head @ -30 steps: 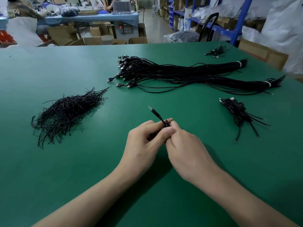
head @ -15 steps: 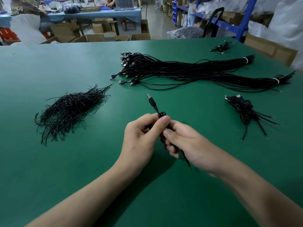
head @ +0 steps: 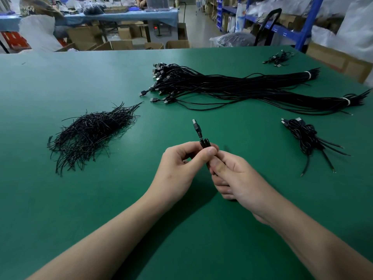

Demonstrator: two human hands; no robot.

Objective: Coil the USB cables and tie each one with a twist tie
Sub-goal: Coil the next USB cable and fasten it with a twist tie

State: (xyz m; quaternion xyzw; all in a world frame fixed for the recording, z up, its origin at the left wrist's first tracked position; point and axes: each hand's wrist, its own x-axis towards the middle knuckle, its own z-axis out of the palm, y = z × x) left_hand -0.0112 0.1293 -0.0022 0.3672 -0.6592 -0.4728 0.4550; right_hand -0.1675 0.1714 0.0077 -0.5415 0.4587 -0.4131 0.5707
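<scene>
A black USB cable (head: 198,131) is held over the green table (head: 101,199), its plug end sticking up and away from me. My left hand (head: 179,168) pinches the coiled part between thumb and forefinger. My right hand (head: 236,176) grips the rest of the coil from the right, fingers curled round it; most of the coil is hidden inside both hands. A heap of black twist ties (head: 90,136) lies to the left. Two long bundles of straight USB cables (head: 232,87) lie across the far side. Tied coiled cables (head: 306,138) lie to the right.
A few more small cables (head: 279,58) sit near the far right corner. Beyond the table's far edge stand cardboard boxes (head: 119,44), a blue-covered bench (head: 121,16) and blue shelving (head: 302,27).
The hands have stayed close together on the cable. My right hand has turned and taken the loose tail up into its grip; the plug end has risen slightly.
</scene>
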